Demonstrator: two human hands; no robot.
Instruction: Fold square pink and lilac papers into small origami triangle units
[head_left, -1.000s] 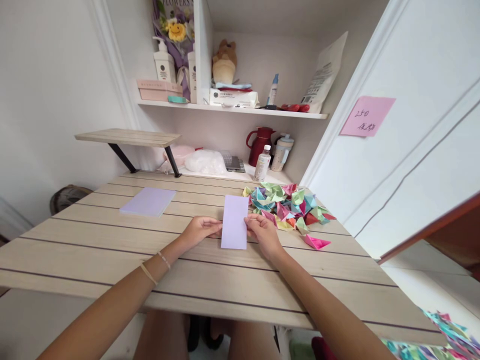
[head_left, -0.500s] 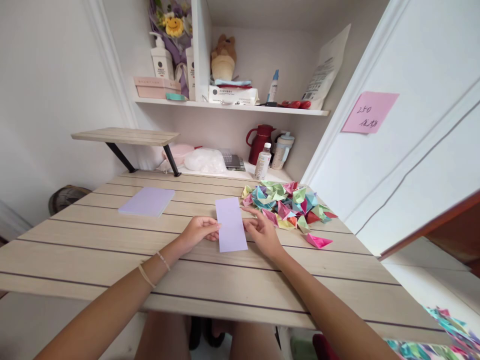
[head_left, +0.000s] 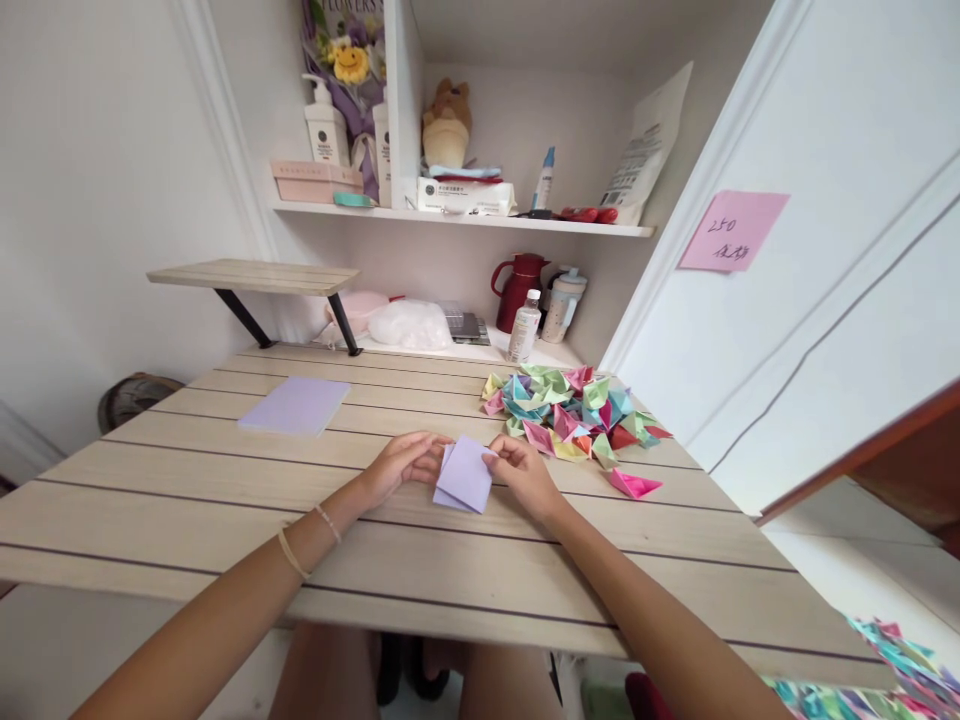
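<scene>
A sheet of light purple paper is folded over on itself, its upper layer skewed so that the lower one shows at the left and bottom. My right hand pinches the upper layer at its right corner between thumb and fingers. At the left edge is my left hand, fingers loosely stretched and apart; whether the fingertips touch the paper is hard to make out. Beyond the right hand lies a pile of folded paper boats in several colours, with one bright pink boat apart from it.
A stack of purple paper lies on the slatted wooden table at the left. Behind it stands a small raised shelf on black legs. A bottle and a red jug stand at the back.
The purple paper was a tall upright rectangle; its top half is now folded down towards me. My right hand has taken hold of its corner, while the left has loosened its pinch.
</scene>
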